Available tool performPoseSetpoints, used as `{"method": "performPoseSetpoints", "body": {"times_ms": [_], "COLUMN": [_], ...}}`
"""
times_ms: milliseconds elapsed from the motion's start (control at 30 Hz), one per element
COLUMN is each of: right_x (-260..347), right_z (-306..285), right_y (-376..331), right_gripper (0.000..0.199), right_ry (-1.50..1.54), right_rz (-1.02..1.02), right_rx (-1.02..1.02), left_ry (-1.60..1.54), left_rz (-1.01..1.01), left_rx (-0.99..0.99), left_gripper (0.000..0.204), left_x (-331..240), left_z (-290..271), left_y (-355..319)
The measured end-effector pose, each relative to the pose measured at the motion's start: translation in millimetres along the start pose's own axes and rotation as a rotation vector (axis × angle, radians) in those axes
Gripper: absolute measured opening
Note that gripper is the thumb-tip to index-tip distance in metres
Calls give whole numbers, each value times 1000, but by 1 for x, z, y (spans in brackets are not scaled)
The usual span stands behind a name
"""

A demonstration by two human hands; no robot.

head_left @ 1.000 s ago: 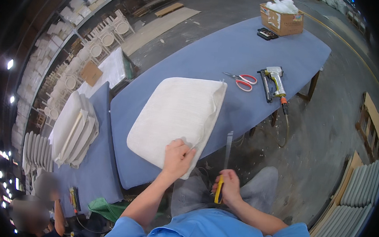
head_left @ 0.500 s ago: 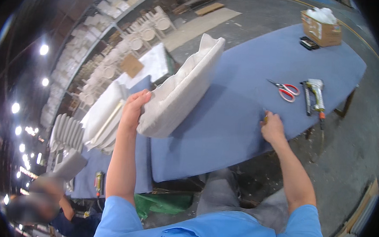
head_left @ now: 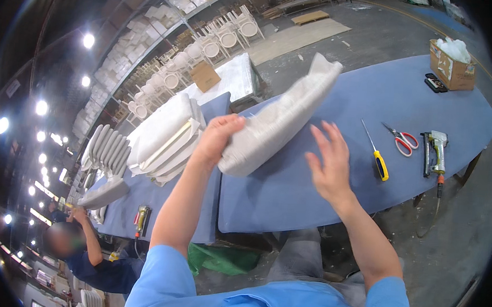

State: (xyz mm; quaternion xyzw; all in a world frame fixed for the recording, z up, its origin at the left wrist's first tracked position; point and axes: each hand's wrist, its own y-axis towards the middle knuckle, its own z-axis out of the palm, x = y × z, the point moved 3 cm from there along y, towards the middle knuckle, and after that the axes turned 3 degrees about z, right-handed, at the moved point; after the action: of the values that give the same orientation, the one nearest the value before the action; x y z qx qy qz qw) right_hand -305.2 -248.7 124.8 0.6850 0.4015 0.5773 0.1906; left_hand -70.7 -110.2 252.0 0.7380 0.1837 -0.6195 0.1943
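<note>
A light grey fabric-covered cushion (head_left: 282, 119) is tilted up on its edge over the blue table. My left hand (head_left: 224, 135) is closed on its near left end. My right hand (head_left: 330, 164) is in the air to the right of the cushion, fingers spread, with nothing in it. Right of that hand a screwdriver (head_left: 380, 164) with a yellow handle lies on the table. Beside it are red-handled scissors (head_left: 401, 140) and a staple gun (head_left: 437, 151) with a hose running off the table edge.
The blue-covered table (head_left: 288, 201) extends to the far right, bearing a cardboard box (head_left: 456, 70) and a small black case (head_left: 435, 83). Padded pieces (head_left: 165, 134) are stacked at left. Another person (head_left: 104, 263) works there near a second staple gun (head_left: 141, 220).
My right hand has let go of the screwdriver, which now lies on the table, and has moved left toward the cushion, opening. My left hand still holds the cushion. The view has shifted.
</note>
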Motion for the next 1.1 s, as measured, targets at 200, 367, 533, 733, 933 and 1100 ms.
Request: {"method": "performPoseSetpoints", "body": {"times_ms": [200,367,533,733,933,1100], "right_x": [18,17,43,93,122,138], "right_z": [14,22,20,-16,14,26], "right_y": [56,75,108,128,145,157], "right_gripper": [28,37,40,45,52,45], "right_ry": [-132,-45,-56,-53,-184,-16], "right_rz": [-457,-605,-578,-520,-425,-294], "right_rx": [43,-47,-28,78,499,1105], "left_ry": [298,396,103,-230,-521,-449], "left_rz": [136,560,462,501,234,45], "left_rx": [169,-94,-263,-278,-205,-41], "left_gripper": [28,70,84,81,61,47], "left_x": [33,70,31,-7,-3,-4], "left_z": [45,54,62,65,27,25], "left_y": [-37,-92,-91,-123,-112,-112]}}
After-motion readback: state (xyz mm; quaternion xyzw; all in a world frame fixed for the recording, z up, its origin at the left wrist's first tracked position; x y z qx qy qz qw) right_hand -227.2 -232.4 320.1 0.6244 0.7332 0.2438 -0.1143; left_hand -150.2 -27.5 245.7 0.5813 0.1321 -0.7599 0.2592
